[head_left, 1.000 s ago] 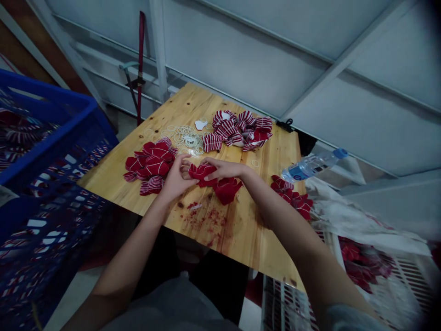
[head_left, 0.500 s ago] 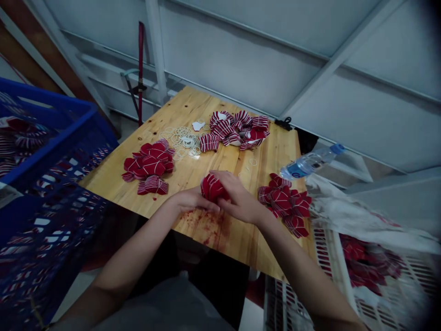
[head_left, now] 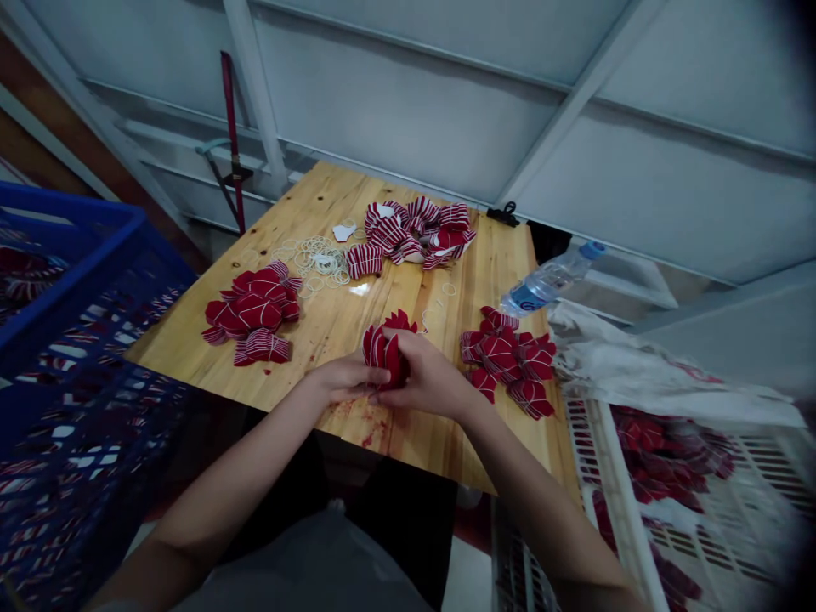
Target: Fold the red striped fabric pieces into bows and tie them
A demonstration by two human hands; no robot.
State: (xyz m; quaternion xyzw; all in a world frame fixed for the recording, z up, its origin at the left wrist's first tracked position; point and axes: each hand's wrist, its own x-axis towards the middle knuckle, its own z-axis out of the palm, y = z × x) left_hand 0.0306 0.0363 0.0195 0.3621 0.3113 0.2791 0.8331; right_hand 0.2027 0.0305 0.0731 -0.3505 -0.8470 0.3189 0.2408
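The right hand's curled fingers (head_left: 408,347) wrap over a folded red-and-white striped fabric bundle (head_left: 384,350), pinching it against the left hand's straighter, close-set fingers (head_left: 360,382) beneath. The right hand (head_left: 428,382) and left hand (head_left: 341,380) hold the bundle over the near edge of a pale pine tabletop (head_left: 331,204). Red striped fabric flower clusters lie just beside the hands: one toward the right edge (head_left: 507,361), one toward the left (head_left: 255,310). Another striped heap (head_left: 414,234) and a tangle of pale rubber bands (head_left: 315,255) sit near the far edge.
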